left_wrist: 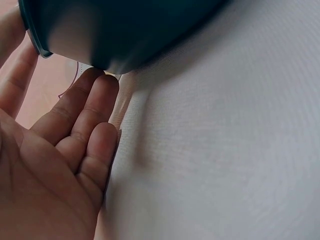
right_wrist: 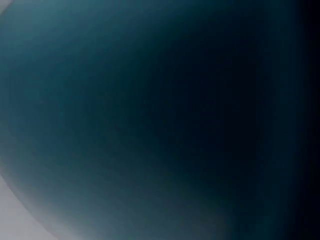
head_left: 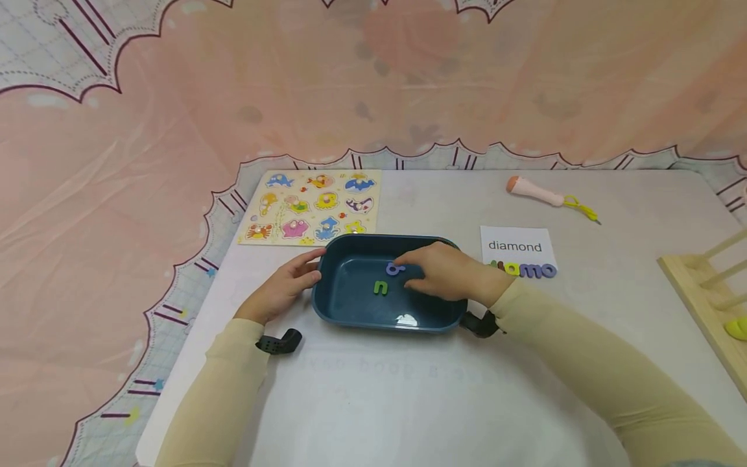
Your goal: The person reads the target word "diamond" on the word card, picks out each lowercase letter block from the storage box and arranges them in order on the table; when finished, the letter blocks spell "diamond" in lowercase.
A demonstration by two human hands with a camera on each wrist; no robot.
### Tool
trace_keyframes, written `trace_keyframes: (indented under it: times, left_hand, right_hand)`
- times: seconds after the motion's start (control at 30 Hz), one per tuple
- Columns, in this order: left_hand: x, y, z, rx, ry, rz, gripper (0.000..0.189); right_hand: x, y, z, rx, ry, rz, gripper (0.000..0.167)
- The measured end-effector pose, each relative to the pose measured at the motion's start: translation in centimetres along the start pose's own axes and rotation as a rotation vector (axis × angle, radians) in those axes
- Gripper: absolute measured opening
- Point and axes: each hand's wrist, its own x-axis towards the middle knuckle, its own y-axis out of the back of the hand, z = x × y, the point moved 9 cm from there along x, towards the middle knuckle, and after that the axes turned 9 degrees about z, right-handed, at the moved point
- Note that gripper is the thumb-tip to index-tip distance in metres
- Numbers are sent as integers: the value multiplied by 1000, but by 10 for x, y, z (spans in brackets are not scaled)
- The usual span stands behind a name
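A dark blue plastic tray [head_left: 350, 318] sits on the table. In it lie a green letter n [head_left: 380, 287] and a purple letter [head_left: 393, 269]. My right hand [head_left: 446, 269] reaches over the tray's right side, index fingertip right at the purple letter and thumb apart from it. Beside the tray's left end is my left hand [head_left: 283, 285], its fingertips at the rim. The left wrist view shows this hand's fingers [left_wrist: 102, 95] loosely extended against the tray's outer wall [left_wrist: 125, 30]. Only blurred dark blue tray [right_wrist: 100, 110] fills the right wrist view.
A card [head_left: 516, 237] printed "diamond" lies right of the tray, with coloured letters [head_left: 528, 270] along its lower edge, partly hidden by my right wrist. Behind are a sea-animal puzzle board [head_left: 309, 207] and a pink flashlight-like stick [head_left: 537, 192]. A wooden rack [head_left: 694, 279] stands far right.
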Motion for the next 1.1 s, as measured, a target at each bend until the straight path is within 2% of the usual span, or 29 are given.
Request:
trace_keyframes:
  times: [0.17, 0.33, 0.53, 0.77, 0.9, 1.1]
  left_hand:
    - [0, 0, 0, -6, 2, -3, 64]
    - [0, 1, 0, -14, 6, 5, 63]
    - [0, 1, 0, -31, 1, 9, 64]
    - [1, 2, 0, -26, -4, 7, 66]
    - [0, 3, 0, -24, -6, 9, 66]
    - [-1, 1, 0, -24, -3, 5, 64]
  right_hand:
    - [-1, -1, -5, -15, 29, 3, 43]
    - [2, 9, -12, -9, 62, 40, 42]
    - [6, 17, -15, -23, 66, 25, 41]
    - [9, 28, -17, -17, 82, 55, 40]
    - [17, 23, -16, -6, 101, 39, 39]
    - [30, 10, -8, 20, 67, -4, 38]
